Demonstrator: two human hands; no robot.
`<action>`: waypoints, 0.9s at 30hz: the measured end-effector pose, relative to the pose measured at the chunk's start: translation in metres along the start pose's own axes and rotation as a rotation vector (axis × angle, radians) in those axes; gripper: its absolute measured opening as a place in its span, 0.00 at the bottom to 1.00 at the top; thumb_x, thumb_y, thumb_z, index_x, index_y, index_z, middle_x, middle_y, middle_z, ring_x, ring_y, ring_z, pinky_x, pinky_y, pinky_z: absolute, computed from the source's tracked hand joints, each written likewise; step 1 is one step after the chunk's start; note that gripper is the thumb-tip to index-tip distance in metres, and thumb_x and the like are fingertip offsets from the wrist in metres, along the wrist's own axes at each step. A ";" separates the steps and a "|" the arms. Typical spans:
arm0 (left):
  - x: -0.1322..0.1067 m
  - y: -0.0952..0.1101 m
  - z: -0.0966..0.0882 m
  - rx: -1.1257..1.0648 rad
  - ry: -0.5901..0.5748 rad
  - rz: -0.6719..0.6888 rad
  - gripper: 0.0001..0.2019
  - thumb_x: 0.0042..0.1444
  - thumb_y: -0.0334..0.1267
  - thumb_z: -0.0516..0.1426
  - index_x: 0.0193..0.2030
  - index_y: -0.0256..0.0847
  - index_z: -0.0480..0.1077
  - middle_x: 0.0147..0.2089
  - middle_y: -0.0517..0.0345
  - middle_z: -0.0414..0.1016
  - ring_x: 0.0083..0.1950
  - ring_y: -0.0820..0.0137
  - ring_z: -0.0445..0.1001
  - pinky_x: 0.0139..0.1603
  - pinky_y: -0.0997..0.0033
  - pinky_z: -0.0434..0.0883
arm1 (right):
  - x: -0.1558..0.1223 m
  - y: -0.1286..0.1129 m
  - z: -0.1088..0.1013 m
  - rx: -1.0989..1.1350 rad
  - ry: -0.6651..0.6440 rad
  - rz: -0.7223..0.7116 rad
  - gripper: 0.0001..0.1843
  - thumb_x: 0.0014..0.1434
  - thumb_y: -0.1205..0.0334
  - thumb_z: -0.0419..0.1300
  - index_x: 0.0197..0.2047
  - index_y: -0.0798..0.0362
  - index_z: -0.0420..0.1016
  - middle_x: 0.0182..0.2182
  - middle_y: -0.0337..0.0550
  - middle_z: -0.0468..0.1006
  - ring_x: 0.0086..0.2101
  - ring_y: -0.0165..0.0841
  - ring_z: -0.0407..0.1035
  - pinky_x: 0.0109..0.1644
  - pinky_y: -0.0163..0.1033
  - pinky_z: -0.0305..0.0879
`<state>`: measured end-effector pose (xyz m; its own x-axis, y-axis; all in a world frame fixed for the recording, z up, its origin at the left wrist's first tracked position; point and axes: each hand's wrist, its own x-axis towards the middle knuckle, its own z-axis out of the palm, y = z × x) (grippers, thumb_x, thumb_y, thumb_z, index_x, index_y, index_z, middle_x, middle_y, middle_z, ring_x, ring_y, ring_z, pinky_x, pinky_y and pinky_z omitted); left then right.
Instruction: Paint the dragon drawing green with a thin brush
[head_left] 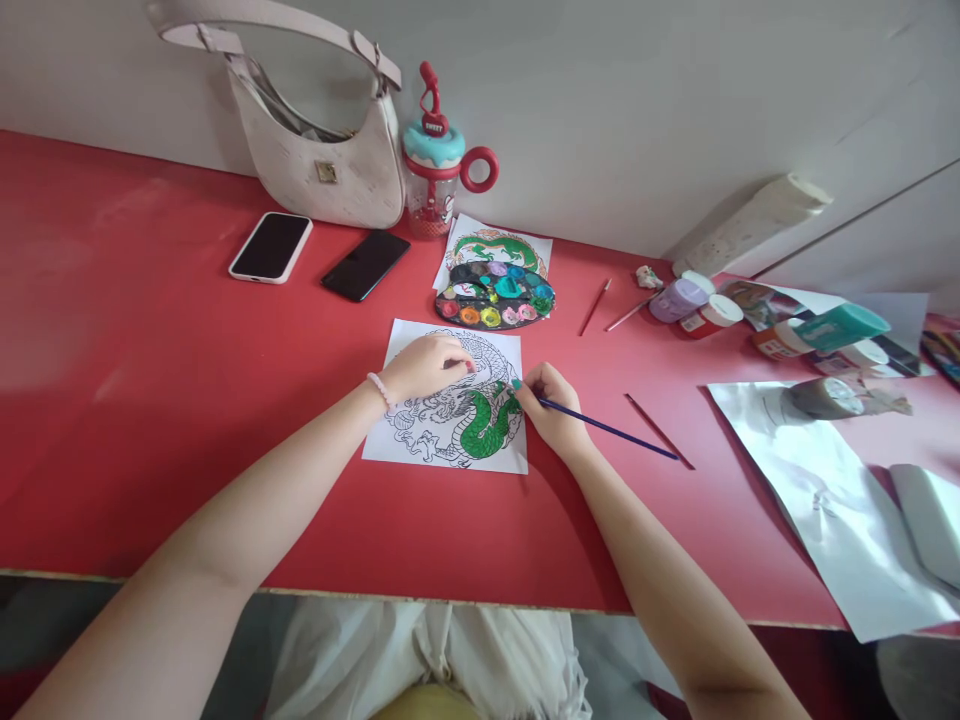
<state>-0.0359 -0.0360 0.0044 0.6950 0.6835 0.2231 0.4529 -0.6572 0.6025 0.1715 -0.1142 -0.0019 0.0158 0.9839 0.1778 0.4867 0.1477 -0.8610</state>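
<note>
A white sheet with a line-drawn dragon [427,445] lies on the red table, part of the dragon's body painted green. My left hand [427,368], a beaded bracelet at its wrist, rests on the sheet's upper left with loosely bent fingers and a gap by the thumb; nothing shows in it. At the sheet's right edge, my right hand [556,408] is closed around a paintbrush [611,430] with a dark blue handle. The brush's tip is by the green area, mostly hidden by the fingers. Just beyond the sheet sits a paint palette [495,297] with several colours in its wells.
Behind the palette is another dragon picture [502,245]. A lidded cup [435,180], a handbag [322,160] and two phones [271,246] stand or lie at back left. Paint jars [712,315], loose brushes [660,432] and a large sheet [832,510] are rightward.
</note>
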 end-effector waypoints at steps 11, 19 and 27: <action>-0.001 -0.001 0.000 -0.003 0.006 0.001 0.13 0.57 0.36 0.49 0.34 0.41 0.76 0.35 0.57 0.75 0.39 0.71 0.70 0.47 0.64 0.66 | 0.001 -0.006 -0.001 -0.043 -0.016 0.039 0.09 0.46 0.67 0.55 0.21 0.51 0.57 0.17 0.32 0.60 0.19 0.23 0.55 0.23 0.32 0.52; -0.001 -0.002 0.001 0.012 0.013 0.006 0.13 0.57 0.35 0.49 0.35 0.42 0.76 0.35 0.57 0.75 0.39 0.71 0.71 0.45 0.64 0.67 | 0.002 -0.004 -0.001 -0.042 -0.014 0.026 0.09 0.46 0.68 0.54 0.21 0.51 0.56 0.17 0.32 0.60 0.20 0.23 0.54 0.23 0.32 0.51; 0.000 -0.002 0.001 0.020 0.010 0.010 0.13 0.57 0.35 0.49 0.34 0.41 0.76 0.35 0.57 0.75 0.38 0.71 0.71 0.46 0.65 0.67 | 0.002 -0.004 -0.001 -0.060 -0.003 0.020 0.10 0.46 0.69 0.55 0.20 0.51 0.56 0.16 0.32 0.58 0.19 0.24 0.53 0.23 0.32 0.50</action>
<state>-0.0365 -0.0354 0.0024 0.6940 0.6798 0.2372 0.4570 -0.6706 0.5843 0.1706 -0.1130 0.0021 0.0233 0.9869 0.1597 0.5376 0.1223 -0.8343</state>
